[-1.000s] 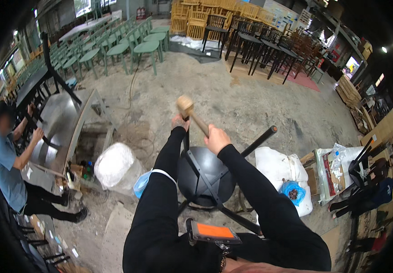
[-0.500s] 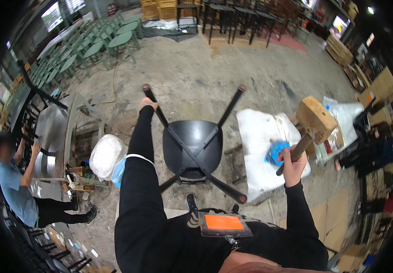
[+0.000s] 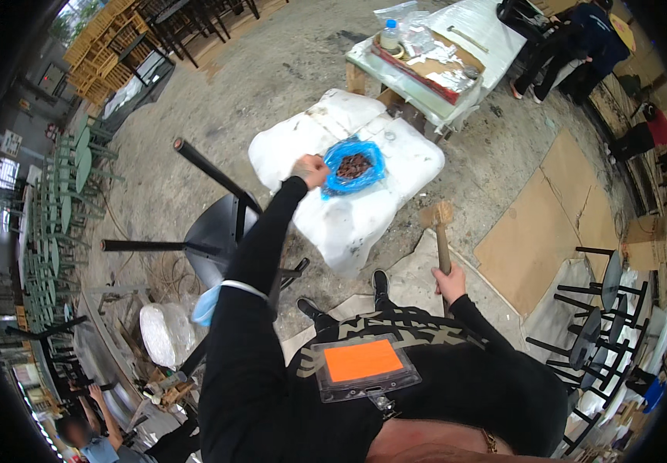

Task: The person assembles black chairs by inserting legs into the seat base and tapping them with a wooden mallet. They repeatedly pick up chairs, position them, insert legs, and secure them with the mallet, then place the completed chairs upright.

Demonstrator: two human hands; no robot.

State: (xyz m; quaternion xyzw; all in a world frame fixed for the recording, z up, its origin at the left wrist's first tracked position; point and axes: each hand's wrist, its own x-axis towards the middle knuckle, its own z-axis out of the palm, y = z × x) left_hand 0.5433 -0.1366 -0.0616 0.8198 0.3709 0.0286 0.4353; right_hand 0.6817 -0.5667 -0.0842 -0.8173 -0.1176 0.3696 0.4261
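Note:
My right hand (image 3: 450, 282) is wrapped round the handle of a wooden mallet (image 3: 437, 216), its head up, beside my body. My left hand (image 3: 312, 171) reaches out over a white-covered stand (image 3: 406, 154), at the left edge of an open blue plastic bag (image 3: 329, 187). Its fingers are curled together; what they hold, if anything, is too small to make out. Inside the bag lie many small dark brown pieces (image 3: 354, 166). Left of the stand, an upturned black chair (image 3: 210, 224) has its legs in the air, partly hidden behind my left arm.
A plastic-covered table (image 3: 495, 35) with a bottle stands beyond the stand. Cardboard sheets (image 3: 534, 224) lie on the floor at right, near several black stools (image 3: 599, 332). A person (image 3: 102, 447) works at lower left; others (image 3: 580, 38) stand far right. Green chairs (image 3: 59, 201) line the left.
My view has turned right. My left hand has left the upturned chair's leg and come to the blue bag. My right hand has drawn away from the bag, lowering the mallet toward my body.

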